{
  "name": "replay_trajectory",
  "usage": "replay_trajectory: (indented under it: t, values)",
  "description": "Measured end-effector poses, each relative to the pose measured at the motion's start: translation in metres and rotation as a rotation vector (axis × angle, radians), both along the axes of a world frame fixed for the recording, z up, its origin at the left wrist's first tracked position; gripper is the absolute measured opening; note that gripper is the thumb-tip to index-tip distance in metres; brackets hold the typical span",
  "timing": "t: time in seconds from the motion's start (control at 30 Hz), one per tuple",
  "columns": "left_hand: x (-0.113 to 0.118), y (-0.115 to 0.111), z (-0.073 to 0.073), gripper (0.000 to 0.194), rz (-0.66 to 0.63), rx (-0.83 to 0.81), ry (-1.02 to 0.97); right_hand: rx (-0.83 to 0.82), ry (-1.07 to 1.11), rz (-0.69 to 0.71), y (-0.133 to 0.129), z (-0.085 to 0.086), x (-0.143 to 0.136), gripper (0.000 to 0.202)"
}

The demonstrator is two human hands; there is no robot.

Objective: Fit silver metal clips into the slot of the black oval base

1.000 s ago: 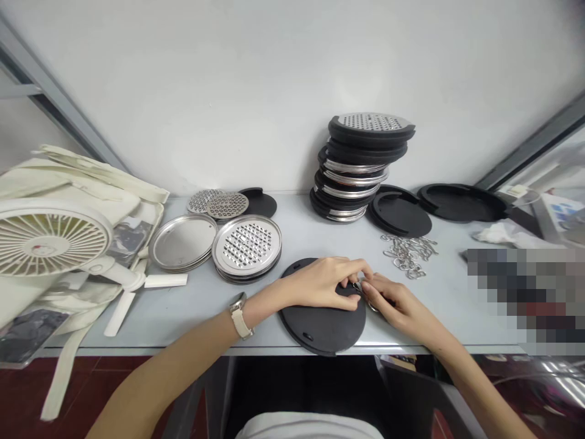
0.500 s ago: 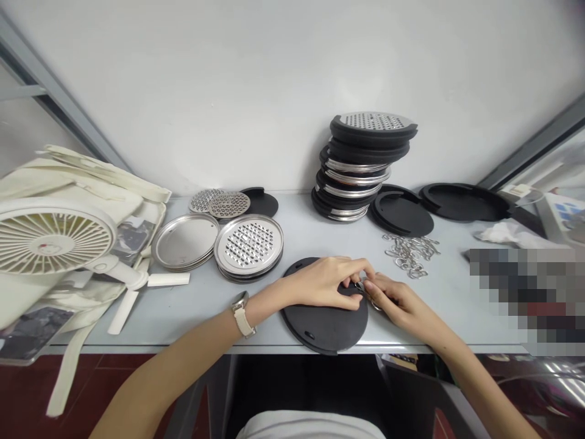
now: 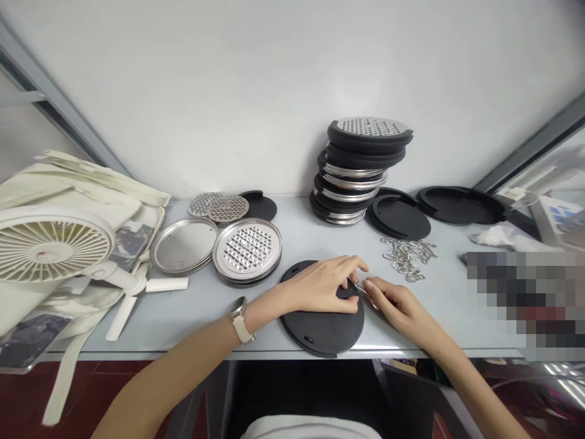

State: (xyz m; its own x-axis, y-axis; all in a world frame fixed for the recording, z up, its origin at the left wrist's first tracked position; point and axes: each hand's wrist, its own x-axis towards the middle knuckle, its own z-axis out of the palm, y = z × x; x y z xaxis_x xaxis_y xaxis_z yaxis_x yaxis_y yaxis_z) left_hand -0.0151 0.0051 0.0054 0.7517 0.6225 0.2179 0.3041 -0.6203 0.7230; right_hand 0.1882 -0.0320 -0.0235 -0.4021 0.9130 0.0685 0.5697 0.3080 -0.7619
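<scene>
A round black plastic disc (image 3: 329,329) with small slots lies at the table's front. My left hand (image 3: 322,285) lies over its upper part, thumb and fingers curled around a black piece at the right rim. In my right hand (image 3: 395,305), a shiny bent-wire loop (image 3: 360,285) is pinched between thumb and fingers, its tip at that rim beside my left fingertips. Whether the wire passes through the disc is hidden by my fingers. Behind my right hand lies a pile of similar wire loops (image 3: 409,259).
Round metal grater plates (image 3: 247,247) and plain metal discs (image 3: 183,247) are stacked to the left. A tall stack of black holders with metal plates (image 3: 361,167) leans behind. More black holders (image 3: 400,214) sit right of it. A white fan (image 3: 55,247) and bag stand far left.
My right hand has drawn slightly away from my left fingertips, showing more of the wire loop. My left index finger has lifted a little. The disc stays under my left hand.
</scene>
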Motion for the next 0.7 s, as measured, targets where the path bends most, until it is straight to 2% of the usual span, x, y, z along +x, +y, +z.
replay_trajectory:
  t: [0.23, 0.33, 0.43, 0.7]
  values:
    - [0.000, 0.000, 0.002, 0.049, 0.023, -0.016, 0.001, 0.037, -0.052, 0.086, 0.001, 0.004, -0.004, 0.033]
    - [0.000, -0.001, 0.006, 0.047, 0.017, -0.025, 0.006, 0.018, -0.035, 0.090, 0.001, 0.007, -0.005, 0.033]
    - [0.001, -0.002, 0.010, 0.036, 0.023, 0.028, 0.005, 0.012, -0.018, 0.096, 0.002, 0.008, -0.006, 0.032]
    - [0.002, 0.001, 0.014, 0.036, 0.034, 0.018, 0.042, 0.040, -0.048, 0.081, 0.001, 0.006, -0.006, 0.031]
